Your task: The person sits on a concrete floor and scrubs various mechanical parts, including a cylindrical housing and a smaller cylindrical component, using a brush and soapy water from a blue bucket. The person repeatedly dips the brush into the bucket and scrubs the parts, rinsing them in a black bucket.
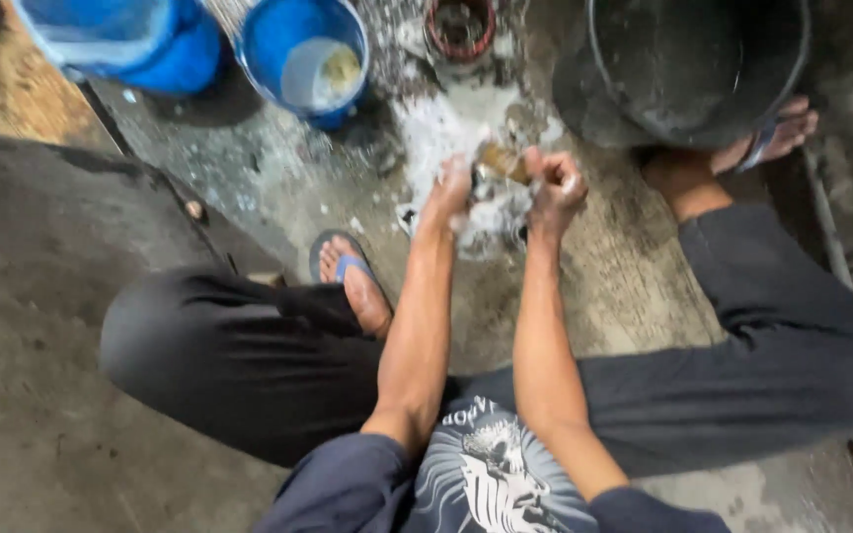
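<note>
Small soapy brown part (pixel 502 160), likely slippery, pinched by right hand (pixel 555 186); left hand (pixel 449 190) curled beside it, below the blue bucket (pixel 303 54).

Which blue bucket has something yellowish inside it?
The open round blue bucket nearer the hands: a pale, yellowish patch shows at its bottom. The other blue container, at the top left, shows nothing yellow.

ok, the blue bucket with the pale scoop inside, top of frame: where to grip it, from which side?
Grip the blue bucket by its upper rim, coming from above on the near side. It stands upright with its mouth open and no handle shows. The far side is crowded by a blue tub. The left hand is nearer than the right hand.
</note>
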